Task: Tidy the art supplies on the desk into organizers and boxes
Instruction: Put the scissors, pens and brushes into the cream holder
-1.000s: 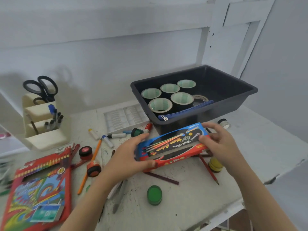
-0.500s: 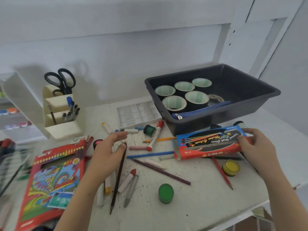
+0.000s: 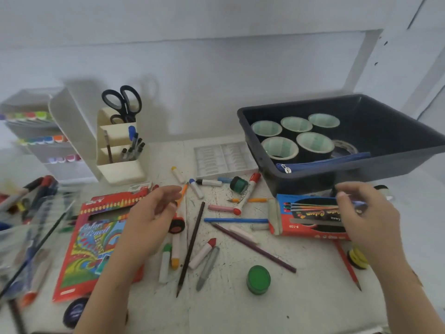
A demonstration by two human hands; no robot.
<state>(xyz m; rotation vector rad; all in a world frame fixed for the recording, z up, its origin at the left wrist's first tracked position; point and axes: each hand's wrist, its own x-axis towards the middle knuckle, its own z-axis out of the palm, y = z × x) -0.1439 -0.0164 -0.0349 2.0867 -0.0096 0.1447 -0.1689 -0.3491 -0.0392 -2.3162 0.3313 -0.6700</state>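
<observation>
A red and blue pencil box [image 3: 305, 220] lies flat on the desk in front of the dark bin [image 3: 313, 182]. My right hand [image 3: 363, 220] hovers over its right end with fingers loosely bent, not gripping it. My left hand [image 3: 151, 220] floats empty and relaxed above the red colour pencil box [image 3: 96, 237] and an orange pencil [image 3: 183, 192]. Between the hands lie loose items: a dark pencil [image 3: 191, 247], a purple pencil [image 3: 252, 247], a blue pencil [image 3: 236, 220], a red-capped marker [image 3: 248, 191], crayons and a green paint pot [image 3: 258, 279].
The bin holds several tape rolls [image 3: 279, 147] and a blue zip pouch [image 3: 322, 161]. A cream organizer [image 3: 120, 165] with scissors [image 3: 122, 102] and pens stands at the back left beside a drawer unit [image 3: 36, 131]. A white palette tray [image 3: 224, 157] lies behind the markers. A yellow pot [image 3: 358, 259] sits near the right edge.
My left hand let go of the red and blue box and moved left. My right hand laid the box down in front of the bin and loosened its grip.
</observation>
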